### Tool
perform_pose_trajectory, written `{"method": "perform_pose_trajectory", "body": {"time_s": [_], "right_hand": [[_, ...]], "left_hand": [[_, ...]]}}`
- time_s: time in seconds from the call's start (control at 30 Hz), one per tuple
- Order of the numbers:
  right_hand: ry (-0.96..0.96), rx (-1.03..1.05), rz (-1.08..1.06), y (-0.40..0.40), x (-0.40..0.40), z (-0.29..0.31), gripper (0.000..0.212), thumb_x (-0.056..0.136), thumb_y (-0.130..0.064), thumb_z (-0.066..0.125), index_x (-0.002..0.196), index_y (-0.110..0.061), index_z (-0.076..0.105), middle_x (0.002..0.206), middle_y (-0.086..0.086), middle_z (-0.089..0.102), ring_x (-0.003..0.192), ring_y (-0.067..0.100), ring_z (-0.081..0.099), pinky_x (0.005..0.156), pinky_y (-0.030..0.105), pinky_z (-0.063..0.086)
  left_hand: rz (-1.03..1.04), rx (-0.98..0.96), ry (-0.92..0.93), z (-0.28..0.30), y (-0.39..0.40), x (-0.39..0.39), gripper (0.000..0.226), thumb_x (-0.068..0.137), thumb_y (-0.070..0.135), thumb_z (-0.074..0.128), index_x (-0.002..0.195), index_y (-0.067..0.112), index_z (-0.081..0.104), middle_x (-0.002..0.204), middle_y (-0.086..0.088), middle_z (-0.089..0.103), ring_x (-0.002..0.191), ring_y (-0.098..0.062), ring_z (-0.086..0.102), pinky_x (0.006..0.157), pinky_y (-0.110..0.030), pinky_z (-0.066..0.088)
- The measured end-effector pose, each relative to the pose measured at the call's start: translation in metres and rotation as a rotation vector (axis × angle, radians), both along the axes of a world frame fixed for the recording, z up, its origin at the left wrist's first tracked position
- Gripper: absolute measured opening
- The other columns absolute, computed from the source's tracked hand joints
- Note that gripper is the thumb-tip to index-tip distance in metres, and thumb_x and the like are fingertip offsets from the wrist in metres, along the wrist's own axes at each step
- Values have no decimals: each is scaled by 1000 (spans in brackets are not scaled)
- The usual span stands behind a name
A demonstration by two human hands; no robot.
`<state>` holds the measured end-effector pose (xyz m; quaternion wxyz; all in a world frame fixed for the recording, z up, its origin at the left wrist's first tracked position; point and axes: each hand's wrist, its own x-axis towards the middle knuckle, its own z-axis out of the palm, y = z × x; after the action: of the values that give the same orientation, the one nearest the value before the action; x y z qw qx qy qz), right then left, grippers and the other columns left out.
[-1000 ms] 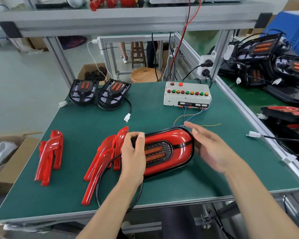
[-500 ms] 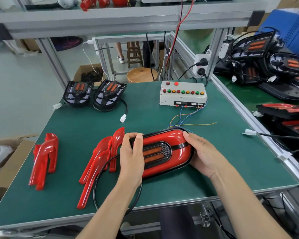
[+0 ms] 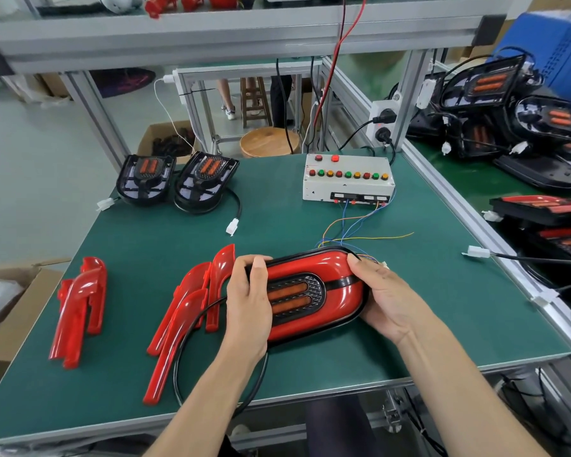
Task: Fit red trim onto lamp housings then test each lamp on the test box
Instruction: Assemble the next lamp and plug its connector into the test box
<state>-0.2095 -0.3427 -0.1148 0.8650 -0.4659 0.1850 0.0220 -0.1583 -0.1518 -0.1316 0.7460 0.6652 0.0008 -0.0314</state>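
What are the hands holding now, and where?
Both grip the red-trimmed lamp: left hand on its left end, right hand around its right end.

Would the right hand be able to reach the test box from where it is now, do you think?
Probably yes. The test box sits on open green mat beyond the right hand, with only loose coloured wires between them. But that hand grips the lamp and must let go first.

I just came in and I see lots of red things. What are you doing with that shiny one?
A person is putting a lamp together on the green table. The left hand and the right hand grip its two ends, red trim already on it. More red trim pieces lie to the left, two bare black housings wait at the back, and the test box with coloured buttons sits beyond the lamp.
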Motion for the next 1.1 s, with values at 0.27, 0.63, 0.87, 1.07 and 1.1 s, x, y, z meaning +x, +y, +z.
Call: {"method": "perform_pose_trajectory", "body": {"time_s": [0.27, 0.63, 0.87, 1.07, 1.1], "right_hand": [[15, -53, -23, 2, 0, 4, 46, 83, -29, 68, 118, 1, 68, 100, 16, 72, 85, 28, 66, 84, 40, 57], [-14, -102, -52, 9, 7, 12, 44, 83, -33, 69, 112, 0, 70, 101, 20, 73, 85, 31, 65, 84, 41, 55], [-63, -103, -100, 13, 13, 18, 37, 82, -30, 69, 105, -2, 73, 89, 16, 77, 71, 21, 72, 68, 30, 61], [-86, -113, -80, 14, 17, 20, 25, 92, -24, 66, 106, -5, 73, 89, 14, 77, 72, 19, 73, 66, 28, 61], [-85, -119, -75, 14, 16, 20, 23, 95, -23, 64, 106, -5, 73, 89, 13, 77, 73, 19, 73, 67, 28, 61]], "left_hand": [[-31, -75, 41, 5, 4, -2, 29, 87, 55, 62, 95, 27, 65, 99, -25, 67, 92, -54, 68, 78, -66, 58], [-587, 1066, -447, 79, -2, 55, 75, 72, 94, 35, 85, 32, 74, 79, 15, 71, 81, -6, 66, 77, -31, 53], [-836, 929, -262, 77, -21, 77, 50, 84, 72, 65, 75, 23, 64, 59, 18, 61, 52, 2, 53, 53, -18, 39], [-832, 661, -117, 69, -19, 80, 53, 67, 72, 75, 80, 21, 71, 73, 8, 70, 66, -6, 63, 67, -27, 50], [-828, 652, -116, 69, -18, 79, 55, 66, 73, 75, 81, 21, 71, 75, 7, 71, 68, -8, 64, 70, -30, 51]]}}
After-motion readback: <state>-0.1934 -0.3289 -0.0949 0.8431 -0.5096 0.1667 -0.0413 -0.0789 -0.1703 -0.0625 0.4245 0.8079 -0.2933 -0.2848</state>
